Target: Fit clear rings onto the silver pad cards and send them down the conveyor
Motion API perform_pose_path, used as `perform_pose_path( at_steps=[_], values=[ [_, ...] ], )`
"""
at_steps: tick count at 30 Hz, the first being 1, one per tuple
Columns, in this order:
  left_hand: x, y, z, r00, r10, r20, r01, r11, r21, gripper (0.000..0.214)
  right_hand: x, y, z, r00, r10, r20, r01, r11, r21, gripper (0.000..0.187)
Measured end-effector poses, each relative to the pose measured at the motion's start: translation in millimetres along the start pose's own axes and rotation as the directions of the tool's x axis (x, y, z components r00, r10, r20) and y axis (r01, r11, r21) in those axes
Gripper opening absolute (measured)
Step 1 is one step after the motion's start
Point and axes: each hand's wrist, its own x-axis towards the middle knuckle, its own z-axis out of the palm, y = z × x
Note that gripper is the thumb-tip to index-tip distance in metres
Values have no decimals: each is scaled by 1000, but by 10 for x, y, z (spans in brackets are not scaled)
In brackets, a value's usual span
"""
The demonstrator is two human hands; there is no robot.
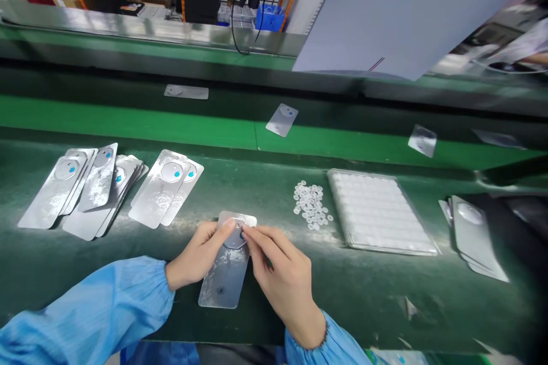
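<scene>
A silvery phone back cover (226,279) lies on the green bench in front of me, its round camera opening toward the far end. My left hand (201,254) is closed on the cover's left edge, thumb resting by the round camera area. On the right side of that circle, the thumb and forefinger of my right hand (278,268) pinch together at a small blue spot. Whatever they hold is too small to make out. A scatter of small clear rings (310,203) lies to the right, beyond my right hand.
Stacked covers (51,194) lie at the left, with another pair (156,197) nearer. A clear-wrapped white tray (381,211) and more covers (475,234) are at the right. Single covers (282,120) lie on the bright green strip behind. A paper sheet (385,17) hangs above.
</scene>
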Motion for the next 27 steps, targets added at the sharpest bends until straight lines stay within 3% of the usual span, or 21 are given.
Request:
perform_pose_path(
  at_steps=[4, 9, 11, 13, 15, 17, 19, 20, 21, 23, 25, 27],
  values=[
    [4, -25, -15, 1000, 0, -19, 1, 1000, 16, 58, 33, -24, 15, 1000, 7, 3, -7, 999, -34, 9],
    [11, -29, 7, 997, 40, -71, -37, 999, 39, 57, -32, -13, 62, 1000, -13, -9, 12, 1000, -15, 14],
    [13, -12, 21, 997, 34, -70, -35, 999, -4, 56, -82, -16, 95, 991, -57, -121, 66, 996, 65, 21],
    [11, 12, 33, 1000, -24, -20, 22, 996, -90, 57, -119, -29, 102, 953, -38, -299, 92, 982, 167, 26],
    [7, 33, 44, 995, -99, 22, 101, 980, -172, 58, -154, -31, 30, 892, 104, -440, 21, 963, 270, 23],
    [5, 48, 55, 989, -148, 5, 145, 962, -230, 59, -241, 24, -166, 803, 308, -511, -147, 932, 331, 13],
    [7, 55, 64, 984, -176, -33, 162, 952, -260, 61, -453, 179, -500, 651, 491, -579, -380, 871, 312, 10],
    [10, 57, 67, 981, -188, -49, 169, 949, -265, 63, -617, 299, -710, 549, 567, -614, -504, 811, 298, 15],
    [13, 59, 67, 979, -197, -59, 176, 949, -260, 65, -816, 443, -938, 441, 630, -639, -619, 729, 292, 19],
    [16, 62, 58, 975, -209, -79, 186, 954, -234, 68, -1284, 768, -1408, 295, 728, -620, -768, 566, 299, 23],
    [13, 68, 33, 972, -214, -102, 192, 962, -193, 69, -1744, 1071, -1803, 292, 835, -467, -892, 414, 182, 26],
    [5, 76, 9, 969, -208, -132, 189, 972, -140, 71, -2070, 1257, -2018, 276, 857, -435, -959, 277, -62, 26]
  ],
)
